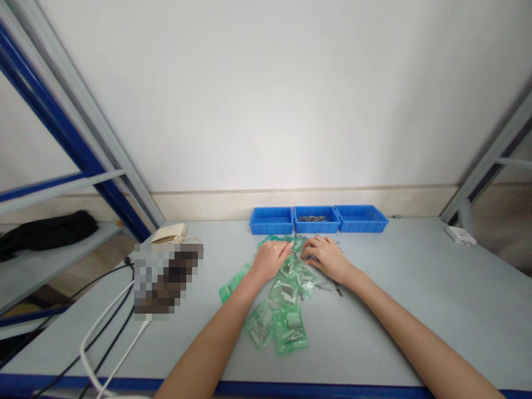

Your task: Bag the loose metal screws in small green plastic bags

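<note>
Pale grey counter (415, 288) with a blue front edge, set against a plain white wall; blue-and-grey shelving uprights stand to either side.

Three shallow blue plastic bins (318, 219) sit in a row at the back of the counter, touching side to side. The middle bin holds a small heap of dark metal screws (310, 218); the outer two look bare from this angle.

A spread of small translucent green plastic bags (286, 310) lies in front of the bins, most with a few screws inside, several overlapping. Loose screws (332, 287) lie on the counter just right of the pile.

Left hand (271, 259): palm down on the far end of the bag pile, fingers curled and close together, tips touching a bag. Right hand (325, 256): palm down just beside it, fingers slightly spread, tips on the same cluster. Whether either hand pinches a bag or a screw cannot be told; the fingertips are hidden.

Judgement: the step in hand looks like bagging screws, with both hands working at one bag at the top of the pile. Next move would call for a fine fingertip grip to part the thin film, without scattering the loose screws.

To the left: a cream-coloured plastic device (169, 233) with white and black cables (108, 332) trailing off the counter.
</note>
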`<state>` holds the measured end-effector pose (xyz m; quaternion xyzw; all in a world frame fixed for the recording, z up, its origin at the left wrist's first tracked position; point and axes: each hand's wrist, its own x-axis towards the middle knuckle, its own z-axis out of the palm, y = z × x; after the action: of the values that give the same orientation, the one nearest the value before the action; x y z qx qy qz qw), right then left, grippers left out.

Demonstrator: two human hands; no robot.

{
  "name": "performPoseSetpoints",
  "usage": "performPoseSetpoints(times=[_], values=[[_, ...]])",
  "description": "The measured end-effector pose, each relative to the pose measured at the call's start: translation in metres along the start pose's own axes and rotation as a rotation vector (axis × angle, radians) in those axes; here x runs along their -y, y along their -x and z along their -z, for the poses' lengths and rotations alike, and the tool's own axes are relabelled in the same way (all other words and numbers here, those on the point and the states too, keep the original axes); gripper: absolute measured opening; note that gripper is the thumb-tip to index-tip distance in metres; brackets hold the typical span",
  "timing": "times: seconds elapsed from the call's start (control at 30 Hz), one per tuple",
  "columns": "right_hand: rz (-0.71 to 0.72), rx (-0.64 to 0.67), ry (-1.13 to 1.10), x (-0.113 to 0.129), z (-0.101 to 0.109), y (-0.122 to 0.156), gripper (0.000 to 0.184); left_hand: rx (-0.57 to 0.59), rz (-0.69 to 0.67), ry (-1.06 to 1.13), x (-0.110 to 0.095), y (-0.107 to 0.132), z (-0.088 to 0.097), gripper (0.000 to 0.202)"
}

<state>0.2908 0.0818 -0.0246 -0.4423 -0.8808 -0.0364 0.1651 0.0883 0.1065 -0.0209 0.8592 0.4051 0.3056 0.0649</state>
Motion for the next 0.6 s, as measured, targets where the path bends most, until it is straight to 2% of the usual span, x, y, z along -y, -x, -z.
performPoseSetpoints(times=[0.13, 0.3, 0.47, 0.6], values=[[0.009, -0.024, 0.048, -0.001, 0.0005, 0.0011, 0.009, 0.003, 0.002, -0.001, -0.0007, 0.0005, 0.0001, 0.046], [-0.02, 0.004, 0.0, -0.0036, 0.0012, 0.0031, 0.007, 0.019, -0.012, -0.033, -0.0015, 0.0013, 0.0008, 0.044], [-0.058, -0.009, -0.044, -0.0054, -0.0001, 0.0032, 0.006, 0.023, -0.016, -0.083, -0.0019, 0.0008, 0.0, 0.022], [-0.12, -0.078, -0.069, -0.0057, 0.0032, 0.0031, 0.011, -0.003, -0.125, -0.085, -0.0016, 0.0006, -0.0036, 0.028]])
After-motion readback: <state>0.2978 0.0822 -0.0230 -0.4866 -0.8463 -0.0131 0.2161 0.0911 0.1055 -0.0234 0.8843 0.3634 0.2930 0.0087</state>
